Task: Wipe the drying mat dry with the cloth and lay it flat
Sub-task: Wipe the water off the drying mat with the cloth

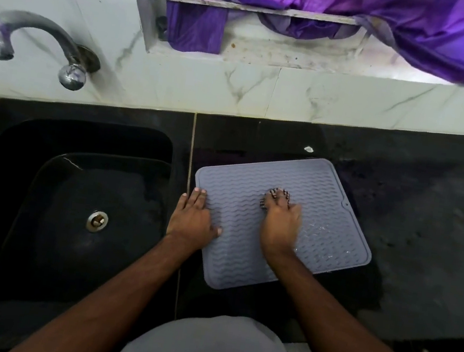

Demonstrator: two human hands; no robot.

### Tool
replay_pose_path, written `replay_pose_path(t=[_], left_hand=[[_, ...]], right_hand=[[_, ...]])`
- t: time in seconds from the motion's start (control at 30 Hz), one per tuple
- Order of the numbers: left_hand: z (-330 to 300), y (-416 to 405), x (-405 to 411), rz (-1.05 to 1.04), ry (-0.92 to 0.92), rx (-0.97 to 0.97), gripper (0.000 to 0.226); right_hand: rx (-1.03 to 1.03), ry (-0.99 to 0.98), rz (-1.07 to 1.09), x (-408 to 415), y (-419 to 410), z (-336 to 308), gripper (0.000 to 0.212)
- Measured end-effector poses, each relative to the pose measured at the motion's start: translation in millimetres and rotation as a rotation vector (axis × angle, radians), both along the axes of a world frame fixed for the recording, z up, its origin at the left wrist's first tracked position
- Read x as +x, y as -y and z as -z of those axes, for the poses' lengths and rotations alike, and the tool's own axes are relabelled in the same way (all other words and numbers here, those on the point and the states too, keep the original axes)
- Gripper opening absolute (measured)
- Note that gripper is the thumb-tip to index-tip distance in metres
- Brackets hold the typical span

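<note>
a grey, square, wavy-ribbed silicone drying mat [246,237] lies flat on the black stone counter [425,233], just right of the black sink [74,183]. the left hand [193,219] presses flat and open on its left edge. the right hand [279,221] bunches a small patterned cloth [274,195] under curled fingers at mid-mat; wet sheen shows beside it.

Left hand [193,218] flat, palm down, fingers together and extended; right hand [279,222] palm down, fingers curled closed, blurred; both forearms extended forward.

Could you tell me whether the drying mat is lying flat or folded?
Flat: the drying mat lies spread on the counter, all four corners down.
</note>
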State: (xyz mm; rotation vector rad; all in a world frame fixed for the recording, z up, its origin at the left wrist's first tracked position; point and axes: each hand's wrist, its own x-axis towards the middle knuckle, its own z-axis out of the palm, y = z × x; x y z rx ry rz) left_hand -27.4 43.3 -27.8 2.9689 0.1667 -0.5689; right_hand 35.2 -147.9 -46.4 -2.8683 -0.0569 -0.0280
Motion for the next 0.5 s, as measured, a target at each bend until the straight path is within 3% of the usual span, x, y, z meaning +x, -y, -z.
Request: replay_pose_path(t=[0.1, 0.2, 0.33, 0.4, 0.5], left_hand=[[2, -4, -1, 0.037, -0.020, 0.006, 0.112], [5, -5, -6, 0.064, 0.011, 0.048, 0.113], [10, -6, -16, 0.018, 0.072, 0.044, 0.116], [13, -6, -21, -0.024, 0.112, 0.043, 0.118], [18, -11, -29, -0.073, 0.154, 0.047, 0.120]], right_hand=[[0.155, -0.107, -0.022, -14, -46, 5, 0.045], [0.342, -0.157, -0.146, -21, -71, 9, 0.032], [0.483, -0.159, -0.324, -10, -49, 3, 0.062], [0.507, -0.085, -0.211, -9, -38, 4, 0.073], [0.323, -0.012, 0.030, -21, -43, 6, 0.063]])
